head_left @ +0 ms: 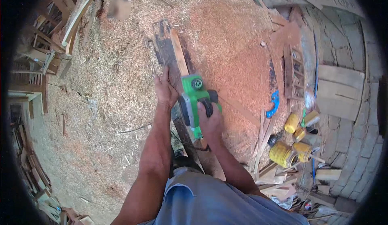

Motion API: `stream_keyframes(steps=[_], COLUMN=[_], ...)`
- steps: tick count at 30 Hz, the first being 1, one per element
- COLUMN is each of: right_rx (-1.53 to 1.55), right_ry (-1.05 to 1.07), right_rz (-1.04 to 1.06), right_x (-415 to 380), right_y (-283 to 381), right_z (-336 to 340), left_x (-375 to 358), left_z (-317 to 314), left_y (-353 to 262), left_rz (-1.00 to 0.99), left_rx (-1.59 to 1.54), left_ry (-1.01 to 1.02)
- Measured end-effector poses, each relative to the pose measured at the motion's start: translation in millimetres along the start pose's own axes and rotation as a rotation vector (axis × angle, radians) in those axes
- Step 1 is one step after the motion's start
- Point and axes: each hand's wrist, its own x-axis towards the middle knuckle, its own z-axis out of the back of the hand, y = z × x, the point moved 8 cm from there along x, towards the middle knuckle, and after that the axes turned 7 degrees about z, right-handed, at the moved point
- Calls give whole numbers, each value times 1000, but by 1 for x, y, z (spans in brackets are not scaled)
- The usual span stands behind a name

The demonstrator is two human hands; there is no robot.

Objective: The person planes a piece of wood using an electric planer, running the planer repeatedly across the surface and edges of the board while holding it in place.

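My right hand (pixel 211 122) is wrapped round the black handle of a green electric planer (pixel 190 85). The planer sits over a narrow strip of pale wood (pixel 179 53), which sticks out beyond its front. Beneath the strip runs a dark, worn workbench plank (pixel 165 49). To the left of the planer, my left hand (pixel 165 89) lies along the plank's edge with its fingers stretched forward and nothing in them. A dark power cord (pixel 182 140) trails behind the tool near my right wrist.
Wood shavings (pixel 121 63) cover the floor all around. On the right lie a handsaw (pixel 273 104) with a blue handle, a small wooden frame (pixel 294 71) and several yellow containers (pixel 283 154). Timber (pixel 76 19) leans at the upper left; a block wall (pixel 343 144) stands right.
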Motion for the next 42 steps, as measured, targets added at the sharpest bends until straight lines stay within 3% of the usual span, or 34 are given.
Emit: stream_keyframes(steps=[12,14,16,19,22,23,24,27,28,30,31,34,39,42], right_rx=[160,154,95,201,309,343,270,98,167,127,68,53,-29,-24], right_ry=[-15,92,-33,23,153,136,95,71,217,105,179,219,72,191], right_rz=[108,32,152,180,44,53,93,127,-14,-19,-96,-226,-160,-253], right_x=[238,281,300,306,255,222,185,55,5,-94,-142,-254,-280,-267], right_y=[108,107,127,122,94,83,68,19,4,-32,-65,-119,-118,-130], right_z=[-99,-132,-133,-141,-117,-98,-75,-11,10,54,62,95,108,87], left_x=[6,-4,-1,4,8,6,3,7,8,13,17,23,29,31], left_z=[8,-10,-4,-1,6,4,2,2,0,-11,3,-1,-2,-7], left_y=[-1,-3,-1,-1,3,3,1,2,1,2,6,17,19,21], left_rz=[-57,-1,-18,-68,-68,-46,-30,-65,-97,-160,-144,-81,-22,-29], left_rx=[-83,-138,-99,-55,-29,-29,-27,-11,109,357,461,679,627,649], left_ry=[-99,-157,-149,-102,-39,-102,-163,-32,-19,15,-182,-175,-156,-100])
